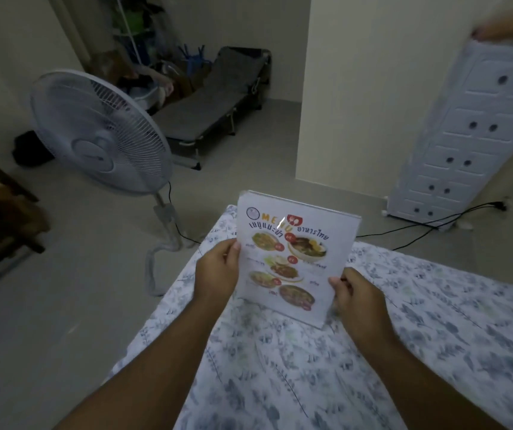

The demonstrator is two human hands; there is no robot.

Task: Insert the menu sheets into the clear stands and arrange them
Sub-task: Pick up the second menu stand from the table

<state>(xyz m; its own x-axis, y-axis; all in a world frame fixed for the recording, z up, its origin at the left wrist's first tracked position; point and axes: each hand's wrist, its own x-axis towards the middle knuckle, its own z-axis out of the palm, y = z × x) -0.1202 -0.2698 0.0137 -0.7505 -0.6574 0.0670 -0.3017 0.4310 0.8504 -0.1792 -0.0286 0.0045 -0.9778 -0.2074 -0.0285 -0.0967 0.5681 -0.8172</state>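
Two hands: both were on one clear acrylic menu stand [297, 259], one at each side edge.
Left hand [218, 271]: it gripped the stand's left edge about halfway up, thumb on the front face and the other fingers hidden behind the sheet.
Right hand [359, 301]: it gripped the right edge lower down, near the bottom corner, thumb tip on the front and the fingers curled round the back.
Stand: it was upright and tilted a little to the right, facing the camera – its bottom edge sat at or just above the cloth; contact could not be told.
Menu sheet: a white printed menu sheet [286, 243] with photographs of dishes and a coloured "MENU" heading sat inside the stand and filled most of it.
Surface: a white cloth with a blue-grey floral print [311, 367] covered the flat surface under the stand, which stood near its far end.
Fan: a white pedestal fan with a round wire grille [100, 131] stood on the floor to the left – well apart from the stand.
Drawers: a tall white plastic drawer cabinet with round dark holes [472, 135] stood at the right against the wall.
Cot: a grey folding cot [211, 107] lay in the far corner.
Cable: a black cable [435, 221] ran across the floor between the cabinet and the covered surface.
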